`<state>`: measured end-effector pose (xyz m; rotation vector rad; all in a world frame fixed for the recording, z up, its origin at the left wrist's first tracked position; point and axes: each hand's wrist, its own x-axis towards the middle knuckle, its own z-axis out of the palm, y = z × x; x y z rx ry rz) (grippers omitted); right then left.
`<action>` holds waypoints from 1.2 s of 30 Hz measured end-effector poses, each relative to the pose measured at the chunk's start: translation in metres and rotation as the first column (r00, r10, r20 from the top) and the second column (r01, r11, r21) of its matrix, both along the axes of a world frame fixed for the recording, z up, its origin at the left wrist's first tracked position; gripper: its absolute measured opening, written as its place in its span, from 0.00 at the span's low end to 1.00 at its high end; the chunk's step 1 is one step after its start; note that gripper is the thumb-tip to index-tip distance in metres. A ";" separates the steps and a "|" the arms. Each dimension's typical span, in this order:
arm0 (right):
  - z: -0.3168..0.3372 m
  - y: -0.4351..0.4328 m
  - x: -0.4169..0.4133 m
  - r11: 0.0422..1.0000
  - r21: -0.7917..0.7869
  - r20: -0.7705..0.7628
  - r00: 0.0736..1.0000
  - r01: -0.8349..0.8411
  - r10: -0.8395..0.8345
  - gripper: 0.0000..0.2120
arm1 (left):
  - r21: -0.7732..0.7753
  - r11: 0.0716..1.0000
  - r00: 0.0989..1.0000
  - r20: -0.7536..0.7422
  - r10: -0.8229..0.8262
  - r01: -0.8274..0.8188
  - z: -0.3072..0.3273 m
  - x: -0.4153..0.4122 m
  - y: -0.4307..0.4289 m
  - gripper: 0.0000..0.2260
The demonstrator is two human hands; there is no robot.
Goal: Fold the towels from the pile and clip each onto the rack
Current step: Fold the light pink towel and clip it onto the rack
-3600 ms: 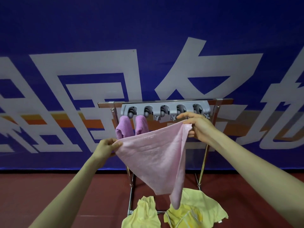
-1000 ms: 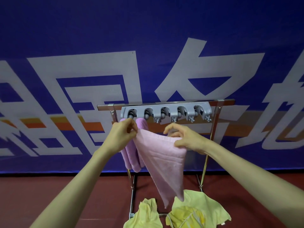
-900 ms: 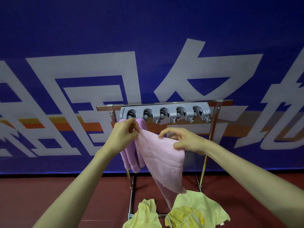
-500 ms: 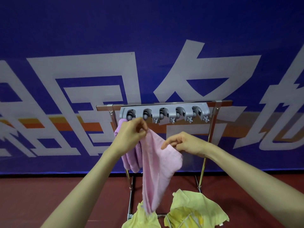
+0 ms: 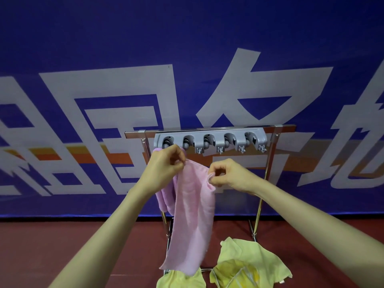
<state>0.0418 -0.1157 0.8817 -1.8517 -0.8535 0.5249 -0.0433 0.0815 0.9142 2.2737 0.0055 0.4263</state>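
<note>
A pink towel [image 5: 192, 217] hangs folded into a long narrow strip in front of the rack. My left hand [image 5: 165, 169] pinches its top left corner just below the grey clip bar [image 5: 209, 140]. My right hand [image 5: 228, 173] pinches the top right corner, a little lower. Two purple towels [image 5: 165, 200] hang from the bar's leftmost clips, partly hidden behind my left hand and the pink towel. The three clips on the right hold nothing.
The clip bar sits on a chrome stand [image 5: 262, 190] on a red floor. Yellow towels [image 5: 249, 265] lie piled at the stand's foot. A blue banner [image 5: 187, 59] with large white characters stands close behind.
The wide pink towel has been folded narrower: my hands came closer together and it now hangs as a long strip. My left hand rose toward the clip bar.
</note>
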 end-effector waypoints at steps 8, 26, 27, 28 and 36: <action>0.006 0.007 -0.002 0.968 0.224 -0.030 0.993 0.115 -0.111 0.07 | -0.097 0.995 1.000 -0.013 0.017 -0.019 -0.005 -0.001 -0.011 0.10; 0.010 0.011 0.005 0.906 0.263 -0.002 0.939 0.332 -0.344 0.08 | -0.137 0.990 0.999 0.032 0.038 -0.033 -0.002 -0.002 -0.042 0.08; 0.010 0.012 0.005 0.904 0.265 0.001 0.937 0.336 -0.349 0.09 | -0.120 0.992 0.999 0.024 0.045 -0.042 -0.002 -0.002 -0.041 0.09; 0.011 0.013 0.005 0.901 0.269 0.000 0.936 0.339 -0.352 0.09 | -0.112 0.992 0.999 0.013 0.052 -0.050 -0.002 -0.002 -0.041 0.10; 0.016 0.017 0.000 0.930 0.257 0.038 0.958 0.264 -0.283 0.09 | -0.096 0.995 1.000 -0.017 0.013 -0.015 -0.014 -0.003 -0.025 0.06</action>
